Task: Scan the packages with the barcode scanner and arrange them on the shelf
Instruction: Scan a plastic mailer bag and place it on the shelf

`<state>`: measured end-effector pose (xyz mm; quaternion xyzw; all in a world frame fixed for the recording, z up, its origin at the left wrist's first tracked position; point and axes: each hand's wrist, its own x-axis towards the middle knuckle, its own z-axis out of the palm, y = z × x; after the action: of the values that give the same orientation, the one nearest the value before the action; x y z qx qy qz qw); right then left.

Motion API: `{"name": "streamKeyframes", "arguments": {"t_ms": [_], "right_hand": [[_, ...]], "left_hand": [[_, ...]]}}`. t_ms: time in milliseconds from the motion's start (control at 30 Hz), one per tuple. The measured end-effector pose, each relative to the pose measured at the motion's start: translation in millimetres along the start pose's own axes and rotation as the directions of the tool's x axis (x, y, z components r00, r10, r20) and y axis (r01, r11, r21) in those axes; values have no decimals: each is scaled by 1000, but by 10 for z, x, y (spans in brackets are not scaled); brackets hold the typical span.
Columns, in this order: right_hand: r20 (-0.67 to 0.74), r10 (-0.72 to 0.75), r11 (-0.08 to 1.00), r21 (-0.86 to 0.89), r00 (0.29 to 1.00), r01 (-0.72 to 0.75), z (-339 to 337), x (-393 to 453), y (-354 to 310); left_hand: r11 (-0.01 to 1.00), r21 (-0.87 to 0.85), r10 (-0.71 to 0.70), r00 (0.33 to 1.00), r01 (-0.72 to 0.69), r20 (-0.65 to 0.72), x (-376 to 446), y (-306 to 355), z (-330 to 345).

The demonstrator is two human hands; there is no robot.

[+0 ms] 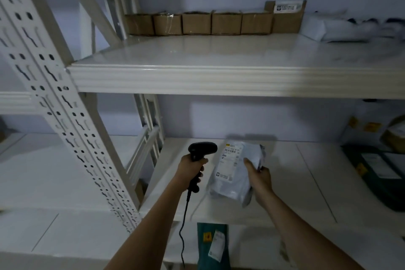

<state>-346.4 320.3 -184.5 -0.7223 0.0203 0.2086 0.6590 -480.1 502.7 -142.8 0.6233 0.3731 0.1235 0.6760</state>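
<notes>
Head view of a cream-white metal shelving unit (219, 76) with perforated uprights, taken as the landmark. In front of its lower board, the left hand (191, 167) grips the handle of a black pistol-shaped barcode scanner (200, 155); the fingers are curled tightly round the handle, and the scanner head points right, toward the package. A black cable (184, 221) hangs from the base of the handle, down past the lower board's front edge.

Just right of the scanner, the right hand (259, 176) holds a grey-white plastic mailer package (233, 173) above the lower board, tilted, with its white printed shipping label (230, 161) facing the camera and the scanner. The thumb presses on the package's front face; the other fingers lie behind it and their position cannot be told.

At the back of the upper board stands a row of brown cardboard boxes (197, 23), touching side by side; the rightmost is taller and bears a white label. Right of this row lie white soft parcels (341, 28), blurred. At the right end of the lower board rests a dark green parcel (377, 182) with a white label. Below the lower board's front edge a teal-green mailer (213, 245) with a yellow sticker and white label shows.
</notes>
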Motion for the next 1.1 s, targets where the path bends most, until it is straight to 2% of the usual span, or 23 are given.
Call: {"name": "streamKeyframes", "arguments": {"t_ms": [167, 433, 1100], "right_hand": [[-24, -81, 997, 11, 996, 81, -94, -17, -65], [-22, -90, 995, 43, 996, 91, -217, 57, -89], [15, -127, 992, -2, 992, 128, -199, 91, -90]], "left_hand": [[975, 200, 109, 992, -94, -65, -105, 248, 211], [966, 239, 105, 994, -96, -27, -200, 326, 453], [969, 231, 88, 996, -89, 15, -314, 393, 485]]}}
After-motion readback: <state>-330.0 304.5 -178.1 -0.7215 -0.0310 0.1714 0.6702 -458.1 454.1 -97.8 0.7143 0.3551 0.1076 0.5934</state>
